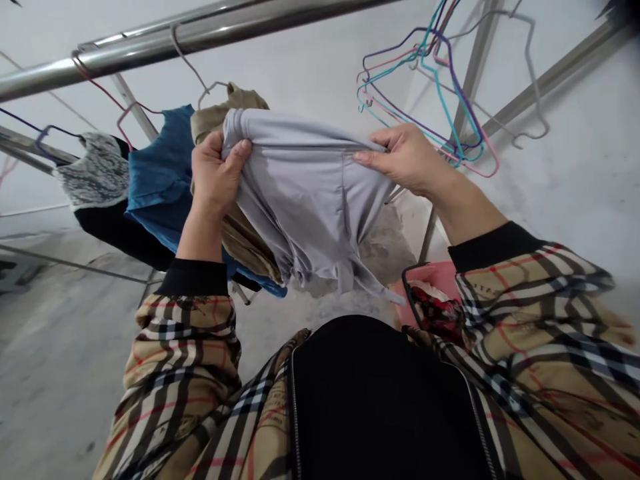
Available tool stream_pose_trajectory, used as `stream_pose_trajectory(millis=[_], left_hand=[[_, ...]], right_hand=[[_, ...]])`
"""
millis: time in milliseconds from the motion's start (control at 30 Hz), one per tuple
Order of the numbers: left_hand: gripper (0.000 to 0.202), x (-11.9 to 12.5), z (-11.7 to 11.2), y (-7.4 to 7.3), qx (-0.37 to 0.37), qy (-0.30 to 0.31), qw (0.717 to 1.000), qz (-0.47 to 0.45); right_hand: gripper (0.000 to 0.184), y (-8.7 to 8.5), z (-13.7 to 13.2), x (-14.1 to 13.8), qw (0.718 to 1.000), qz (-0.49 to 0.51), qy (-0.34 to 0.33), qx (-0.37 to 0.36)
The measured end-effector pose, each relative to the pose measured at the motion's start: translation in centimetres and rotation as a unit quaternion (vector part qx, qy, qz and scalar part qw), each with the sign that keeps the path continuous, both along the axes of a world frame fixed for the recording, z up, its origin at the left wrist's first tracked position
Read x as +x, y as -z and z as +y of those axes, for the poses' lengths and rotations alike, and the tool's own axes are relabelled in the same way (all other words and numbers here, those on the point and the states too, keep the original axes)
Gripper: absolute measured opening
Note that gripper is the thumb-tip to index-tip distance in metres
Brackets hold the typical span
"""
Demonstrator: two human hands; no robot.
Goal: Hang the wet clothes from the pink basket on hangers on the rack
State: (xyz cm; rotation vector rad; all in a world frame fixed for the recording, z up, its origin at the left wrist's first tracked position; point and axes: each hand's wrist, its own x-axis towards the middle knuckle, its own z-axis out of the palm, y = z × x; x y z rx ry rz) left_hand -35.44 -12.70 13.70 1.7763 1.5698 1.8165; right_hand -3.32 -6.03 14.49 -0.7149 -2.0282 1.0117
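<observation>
I hold a light grey garment (305, 200) stretched out in front of me by its top hem. My left hand (216, 175) is closed on its left corner, thumb over the fabric. My right hand (407, 159) pinches the hem at the right end. The cloth hangs down loosely between both hands. Just behind it, a tan garment (235, 107) hangs on a wire hanger from the metal rail (150, 47).
A blue garment (160, 173) and a black-and-white patterned one (97, 177) hang on the rail to the left. Several empty coloured wire hangers (430, 87) dangle at upper right. A pink basket (435, 280) with clothes stands on the concrete floor at lower right.
</observation>
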Motion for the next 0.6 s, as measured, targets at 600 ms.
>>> stream_pose_trajectory(millis=[600], left_hand=[[0.042, -5.1, 1.1, 1.2, -0.097, 0.010, 0.995, 0.022]], right_hand=[[0.014, 0.6, 2.3, -2.9, 0.991, -0.015, 0.049, 0.124]])
